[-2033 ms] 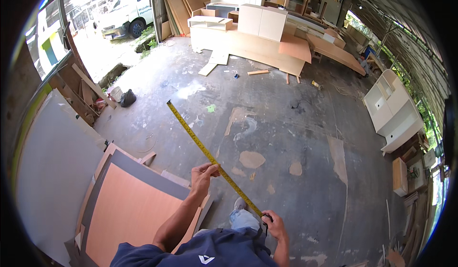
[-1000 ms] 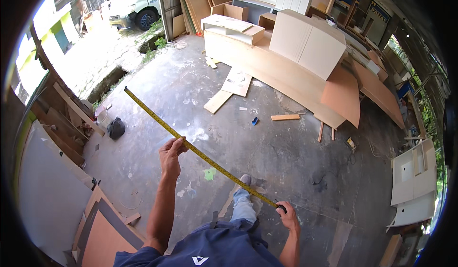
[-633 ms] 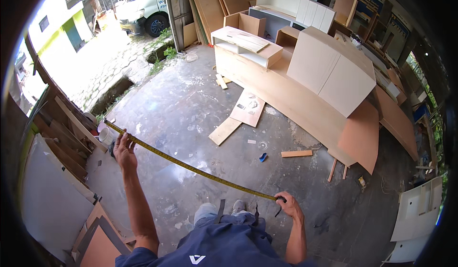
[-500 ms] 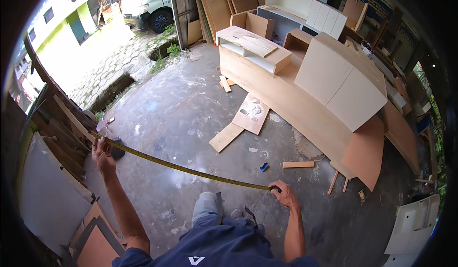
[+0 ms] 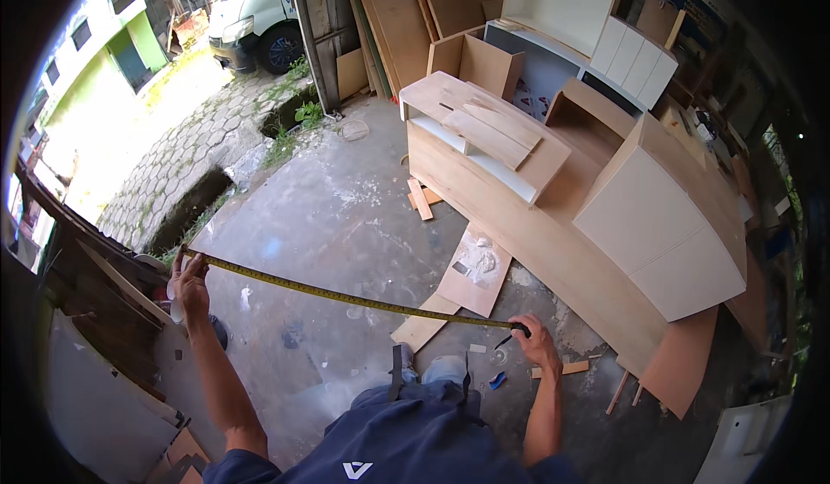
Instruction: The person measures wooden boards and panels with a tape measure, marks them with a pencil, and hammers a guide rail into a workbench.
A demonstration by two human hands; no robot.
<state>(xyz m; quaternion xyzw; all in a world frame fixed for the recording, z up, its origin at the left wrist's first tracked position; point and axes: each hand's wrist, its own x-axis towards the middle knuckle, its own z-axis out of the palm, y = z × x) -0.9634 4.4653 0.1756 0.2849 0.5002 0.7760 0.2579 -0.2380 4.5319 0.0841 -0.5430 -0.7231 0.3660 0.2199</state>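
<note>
**Head view: yellow tape spans the gap between your left hand and right hand**

Your left fingers are pinched together on the tape near its far end; the tip pokes just past them, at their upper edge. From there the blade runs to your right, sloping down with a slight sag, and meets the dark case inside your right hand. Your right fingers are wrapped around that case, hiding most of it, and a black strap dangles beside them.

The tape hangs in the air in front of you, above the grey floor. Near your right hand, it crosses your view of a plank lying on the floor, next to a board with white powder on it. A wood strip shows partly behind your right wrist, with a small blue object near it. Farther off, a shelf unit and a pale cabinet sit on a long panel.
</note>
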